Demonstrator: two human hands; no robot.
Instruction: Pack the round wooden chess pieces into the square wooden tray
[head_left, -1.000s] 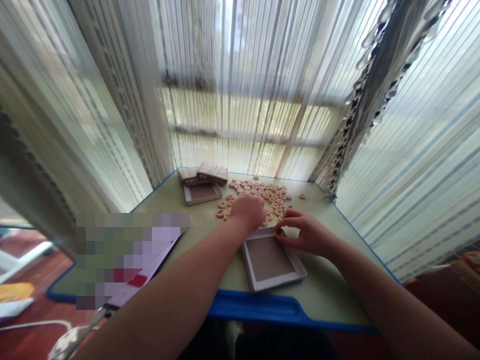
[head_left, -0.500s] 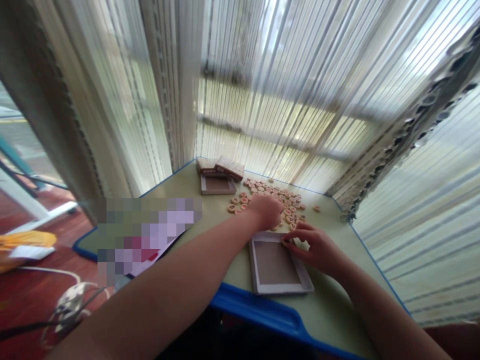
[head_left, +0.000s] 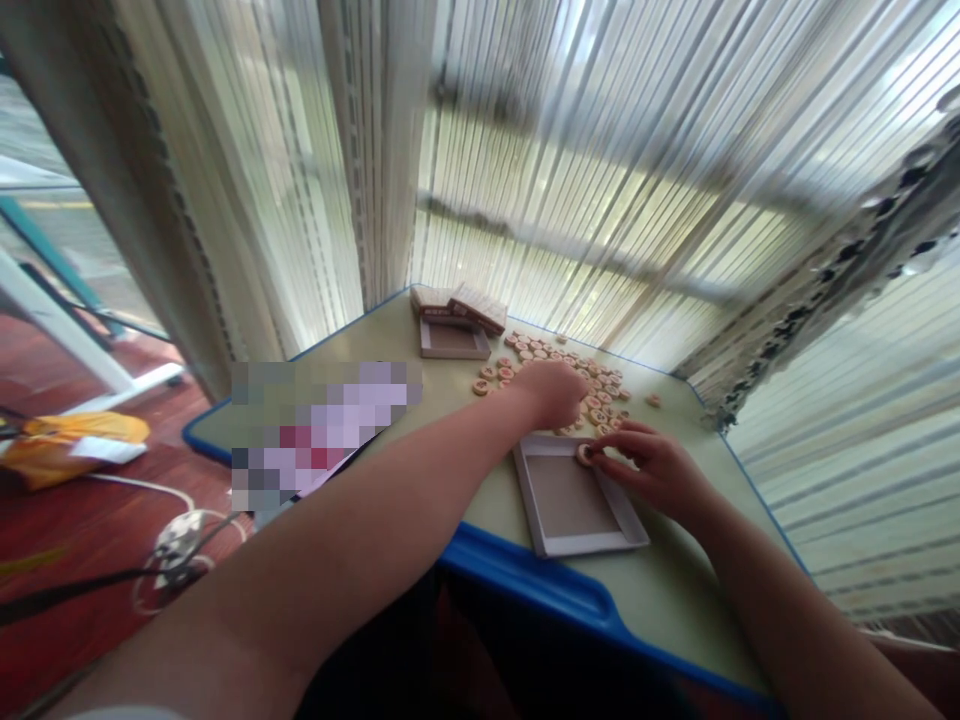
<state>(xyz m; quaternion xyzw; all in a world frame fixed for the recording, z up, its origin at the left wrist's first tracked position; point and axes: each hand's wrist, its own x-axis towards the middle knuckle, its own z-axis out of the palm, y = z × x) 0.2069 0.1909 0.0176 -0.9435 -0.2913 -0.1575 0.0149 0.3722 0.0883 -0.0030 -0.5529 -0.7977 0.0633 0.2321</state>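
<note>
Round wooden game discs with red markings, like xiangqi pieces point(head_left: 570, 372), lie in a loose spread on the table. My left hand point(head_left: 553, 393) hangs over them with its fingers curled down, so whatever they touch is hidden. My right hand point(head_left: 651, 470) pinches one wooden disc point(head_left: 585, 454) between thumb and finger at the far rim of a shallow grey-lined cardboard tray point(head_left: 571, 497). The tray's floor shows no discs.
A second shallow tray point(head_left: 453, 340) and two stacked wooden boxes point(head_left: 457, 309) stand at the far corner of the green table point(head_left: 660, 590), which has a blue edge. A pixelated patch point(head_left: 322, 430) covers part of the left side. Pleated curtains point(head_left: 585, 170) rise behind the table.
The whole view has swung, shifting the table to the right and upward in the picture. My right hand keeps the disc at the tray's far rim, and my left hand stays over the discs.
</note>
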